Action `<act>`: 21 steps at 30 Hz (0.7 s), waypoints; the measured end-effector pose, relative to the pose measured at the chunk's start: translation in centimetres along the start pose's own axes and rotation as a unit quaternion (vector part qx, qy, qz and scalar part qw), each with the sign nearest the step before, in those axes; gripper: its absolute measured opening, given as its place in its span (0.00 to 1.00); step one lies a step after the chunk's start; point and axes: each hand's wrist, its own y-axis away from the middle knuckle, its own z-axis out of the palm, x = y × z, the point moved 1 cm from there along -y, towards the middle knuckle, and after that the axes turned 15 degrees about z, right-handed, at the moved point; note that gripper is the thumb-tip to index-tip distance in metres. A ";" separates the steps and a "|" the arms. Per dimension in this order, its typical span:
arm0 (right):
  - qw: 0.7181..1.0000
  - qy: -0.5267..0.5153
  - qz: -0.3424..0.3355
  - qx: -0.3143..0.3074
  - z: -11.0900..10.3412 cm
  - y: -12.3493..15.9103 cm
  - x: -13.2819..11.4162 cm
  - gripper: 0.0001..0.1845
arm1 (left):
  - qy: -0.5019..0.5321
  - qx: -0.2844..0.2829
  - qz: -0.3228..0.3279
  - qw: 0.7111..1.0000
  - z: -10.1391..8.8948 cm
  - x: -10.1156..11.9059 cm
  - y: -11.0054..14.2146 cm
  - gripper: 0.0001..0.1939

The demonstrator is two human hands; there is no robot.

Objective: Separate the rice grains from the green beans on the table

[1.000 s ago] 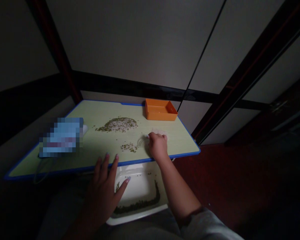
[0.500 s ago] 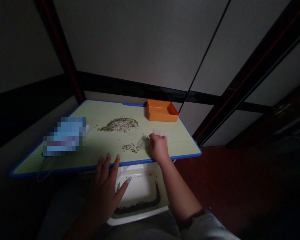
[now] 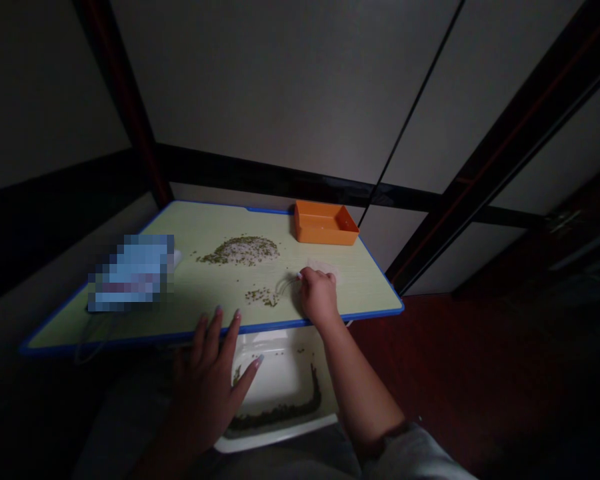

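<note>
My right hand is closed in a pinch above the table's front right, on a thin curved loop whose kind I cannot make out. The loop's free end is beside a small patch of green and pale grains. Farther back lies a larger heap of the same mix. A pale, thin patch shows behind my right hand. My left hand has its fingers spread, with the fingertips at the table's front edge. It holds nothing and partly covers a white basin.
The pale yellow-green table has a blue rim. An orange open box stands at its back right. A blurred-out bluish object lies on the left. Dark green grains line the basin below the front edge. Panelled doors rise behind.
Both hands keep almost the same place, with the loop still in my right hand. The whole view has shifted very slightly.
</note>
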 end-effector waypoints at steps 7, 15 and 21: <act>1.000 0.026 -0.009 -0.008 0.0 0.1 -0.1 0.11 | -0.003 -0.011 -0.017 1.000 -0.1 0.3 0.1 0.33; 0.999 0.020 -0.027 -0.018 0.0 0.1 -0.2 0.11 | -0.007 -0.012 -0.021 1.000 -0.1 0.5 0.1 0.34; 0.999 0.031 -0.021 -0.011 -0.2 0.2 -0.4 0.11 | -0.002 -0.018 -0.025 1.000 -0.3 0.5 0.0 0.33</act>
